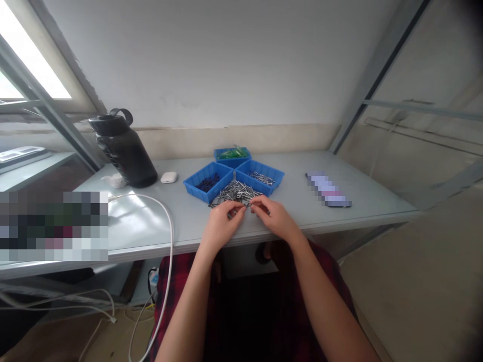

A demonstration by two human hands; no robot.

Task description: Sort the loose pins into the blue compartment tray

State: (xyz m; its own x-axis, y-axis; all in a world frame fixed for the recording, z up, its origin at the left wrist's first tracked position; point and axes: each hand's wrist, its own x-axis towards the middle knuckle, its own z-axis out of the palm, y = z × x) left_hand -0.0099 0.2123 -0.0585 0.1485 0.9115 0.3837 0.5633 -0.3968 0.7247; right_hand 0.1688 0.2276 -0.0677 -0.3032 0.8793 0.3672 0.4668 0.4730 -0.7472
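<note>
Just in front of a loose pile of thin silver metal pins (237,190), my left hand (223,223) and my right hand (274,216) are close together over the table's front part. Both have thumb and forefinger pinched, fingertips nearly meeting. A small, thin dark piece shows between the fingertips; its kind is too small to make out, and I cannot tell which hand bears it. Behind the pile, one blue bin (192,187) holds dark small pieces (209,183), another blue bin (277,182) holds silver pins (263,178), and a third blue bin (233,162) holds green pieces (236,152).
A large black bottle (126,153) and a white earbud case (169,177) stand to the left. A white cable (171,226) hangs over the front edge of the table (302,201). To the right lies a phone (328,190). Metal frame posts rise at both sides.
</note>
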